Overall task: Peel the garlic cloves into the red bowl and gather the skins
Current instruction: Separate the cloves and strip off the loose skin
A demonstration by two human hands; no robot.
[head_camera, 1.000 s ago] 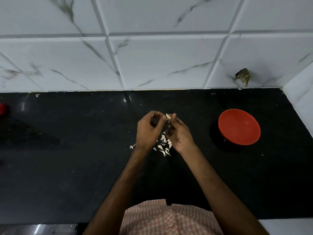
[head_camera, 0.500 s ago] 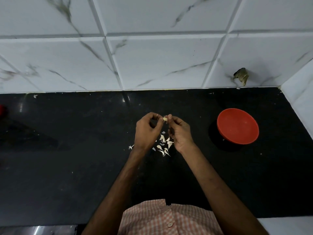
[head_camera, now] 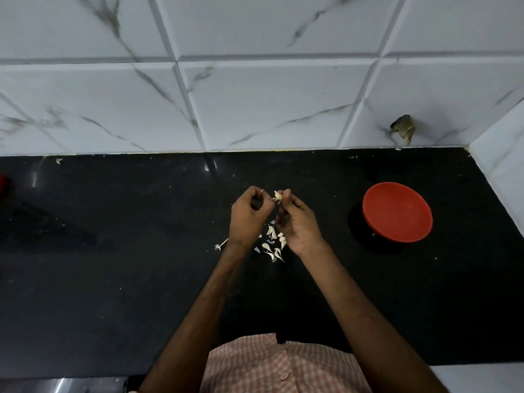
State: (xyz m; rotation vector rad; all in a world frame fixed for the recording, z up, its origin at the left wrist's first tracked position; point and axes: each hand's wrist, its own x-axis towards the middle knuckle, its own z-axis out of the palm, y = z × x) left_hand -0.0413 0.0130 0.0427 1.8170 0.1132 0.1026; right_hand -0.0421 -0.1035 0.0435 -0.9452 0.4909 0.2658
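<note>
Both my hands are raised over the middle of the black counter. My right hand pinches a small pale garlic clove at its fingertips. My left hand has its fingers curled and its thumb and forefinger pinch the clove's left end. Below the hands lies a small heap of garlic cloves and skins on the counter. The red bowl stands to the right, well apart from my hands; nothing shows inside it.
A white marble-tiled wall runs along the back, and a side wall closes the right end. A stray skin piece lies left of the heap. A red object shows at the far left edge.
My fingertips have shifted slightly on the clove, and the two hands have drawn a little apart at the top. The bowl and heap have not moved.
</note>
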